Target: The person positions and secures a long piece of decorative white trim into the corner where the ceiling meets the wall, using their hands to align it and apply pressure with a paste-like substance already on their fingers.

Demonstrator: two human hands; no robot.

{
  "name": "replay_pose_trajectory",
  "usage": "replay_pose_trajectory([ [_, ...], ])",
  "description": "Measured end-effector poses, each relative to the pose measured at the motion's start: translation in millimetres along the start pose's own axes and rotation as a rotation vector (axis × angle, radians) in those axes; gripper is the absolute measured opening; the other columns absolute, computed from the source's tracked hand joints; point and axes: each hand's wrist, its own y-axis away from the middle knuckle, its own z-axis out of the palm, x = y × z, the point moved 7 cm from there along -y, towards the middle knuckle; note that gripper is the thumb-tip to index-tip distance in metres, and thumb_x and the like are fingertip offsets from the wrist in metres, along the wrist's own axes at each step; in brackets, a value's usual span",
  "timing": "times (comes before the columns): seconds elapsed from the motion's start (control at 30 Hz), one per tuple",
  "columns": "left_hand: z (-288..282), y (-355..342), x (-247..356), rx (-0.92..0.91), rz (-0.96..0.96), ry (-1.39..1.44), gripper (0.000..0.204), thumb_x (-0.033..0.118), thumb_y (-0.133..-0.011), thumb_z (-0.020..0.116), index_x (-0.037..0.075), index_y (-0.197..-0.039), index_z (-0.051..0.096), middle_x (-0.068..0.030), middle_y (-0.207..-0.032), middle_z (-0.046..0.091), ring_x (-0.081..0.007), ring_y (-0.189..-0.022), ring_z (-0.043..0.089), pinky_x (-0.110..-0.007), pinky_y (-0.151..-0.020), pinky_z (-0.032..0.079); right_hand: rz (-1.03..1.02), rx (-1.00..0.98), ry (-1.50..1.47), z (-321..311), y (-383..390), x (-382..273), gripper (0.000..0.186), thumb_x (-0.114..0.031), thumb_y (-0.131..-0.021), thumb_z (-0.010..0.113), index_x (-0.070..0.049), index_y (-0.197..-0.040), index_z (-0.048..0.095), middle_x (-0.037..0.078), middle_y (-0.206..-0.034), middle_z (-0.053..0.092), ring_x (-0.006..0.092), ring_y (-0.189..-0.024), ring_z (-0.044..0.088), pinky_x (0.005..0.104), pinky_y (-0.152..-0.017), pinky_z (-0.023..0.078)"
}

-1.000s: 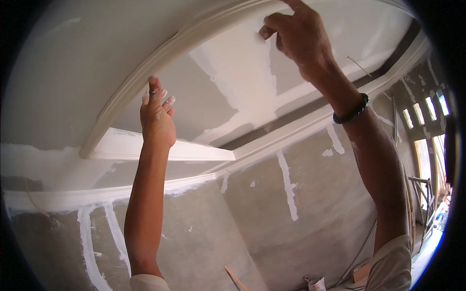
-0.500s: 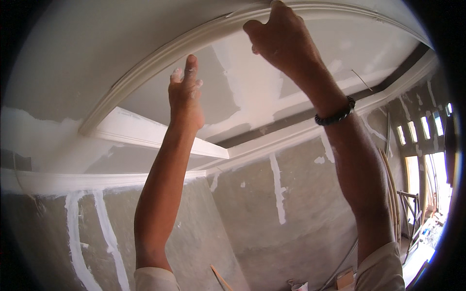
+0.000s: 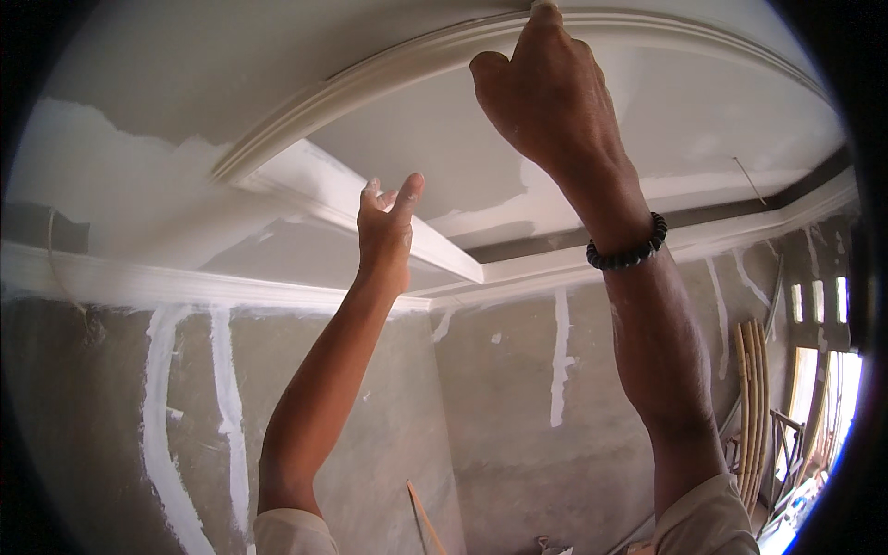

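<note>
A long white ceiling moulding (image 3: 388, 79) with stepped ridges curves overhead, bordering a recessed ceiling panel (image 3: 416, 129). My right hand (image 3: 552, 97) reaches up across this moulding, its fingers bent and closed at the moulding's upper edge by the ceiling. A whitish bit shows at the fingertips, but what they hold, if anything, is hidden. On that wrist is a black beaded bracelet (image 3: 629, 252). Lower and to the left, my left hand (image 3: 384, 231) is raised in the air below the recess, thumb and fingers apart and smeared with white paste. Nothing is in it.
White filler patches cover parts of the ceiling (image 3: 102, 166). Grey walls (image 3: 361, 416) carry white vertical streaks. A thin wire (image 3: 749, 180) hangs from the recess. Bamboo poles (image 3: 754, 398) lean at the right near bright openings. A wooden stick (image 3: 425, 518) rises at the bottom.
My left hand has dropped away from near the moulding and moved slightly right. My right hand remains at the moulding's upper edge, a little further right in view. The whole view has shifted.
</note>
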Motion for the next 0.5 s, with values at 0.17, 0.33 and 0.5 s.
replay_pose_trajectory([
  [0.17, -51, 14, -21, 0.051, -0.012, -0.001, 0.125, 0.064, -0.081, 0.079, -0.008, -0.159, 0.012, -0.0286, -0.155, 0.039, -0.0366, -0.144, 0.039, -0.049, -0.122, 0.022, -0.257, 0.031, 0.005, 35, 18, -31, 0.076, -0.005, -0.089, 0.049, 0.03, -0.146, 0.011, 0.004, -0.062, 0.059, 0.0146, -0.045, 0.049, 0.0271, -0.035, 0.039],
  [0.33, -106, 34, -42, 0.128, -0.049, -0.021, 0.119, 0.058, -0.082, 0.081, -0.005, -0.159, 0.015, -0.0264, -0.154, 0.04, -0.0348, -0.144, 0.038, -0.049, -0.12, 0.025, -0.187, -0.146, -0.056, 88, 13, -53, 0.074, -0.006, -0.092, 0.046, 0.028, -0.148, 0.011, 0.004, -0.062, 0.058, 0.0158, -0.045, 0.049, 0.027, -0.035, 0.04],
  [0.5, -165, 64, -59, 0.234, -0.098, -0.067, 0.114, 0.052, -0.082, 0.084, -0.001, -0.16, 0.02, -0.0252, -0.152, 0.039, -0.0338, -0.139, 0.041, -0.049, -0.114, 0.035, -0.203, -0.213, -0.034, 134, 17, -75, 0.073, -0.006, -0.093, 0.046, 0.024, -0.151, 0.013, 0.002, -0.06, 0.056, 0.0133, -0.043, 0.047, 0.0258, -0.033, 0.036],
])
